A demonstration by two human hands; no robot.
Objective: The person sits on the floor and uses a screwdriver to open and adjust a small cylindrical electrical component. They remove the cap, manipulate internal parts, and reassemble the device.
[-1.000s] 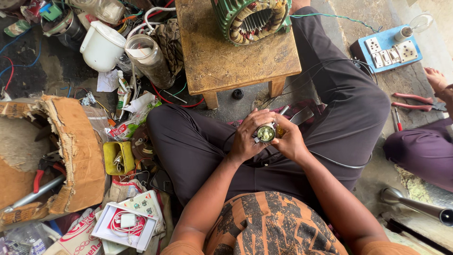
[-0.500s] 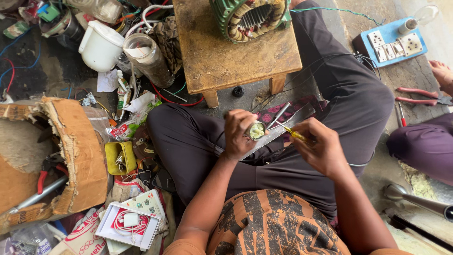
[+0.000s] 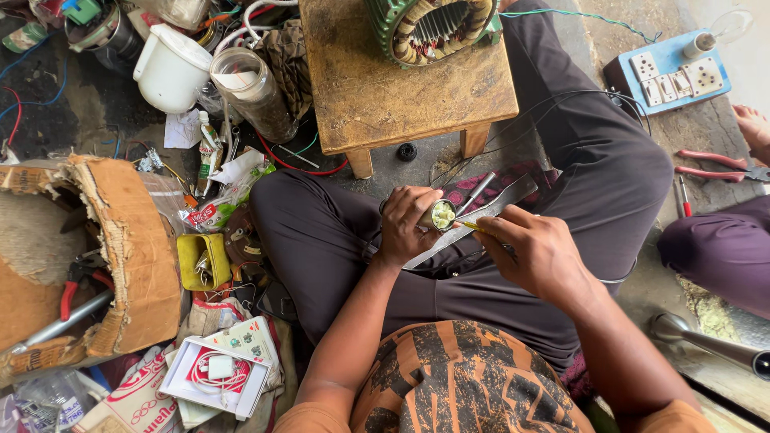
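— Where do our fingers stand?
— Our left hand point(image 3: 407, 227) has its fingers wrapped tight around a small round part point(image 3: 441, 215), its open pale-green face turned up over our lap. Our right hand point(image 3: 536, 252) pinches a thin yellow-tipped tool point(image 3: 475, 228), its point just at the part's rim.
— A second ago?
— Both hands cupped that part together; now the right has drawn away and taken up the tool, so we judge the work has gone from holding to picking at it.
— Touching?
— Too small to tell, perhaps barely.
— Around us?
— A flat metal strip point(image 3: 469, 223) lies across our thighs beneath the hands. Ahead, the low wooden worktop point(image 3: 377, 96) carries a green motor stator point(image 3: 433, 28); a blue switch board point(image 3: 670, 74) lies well apart.
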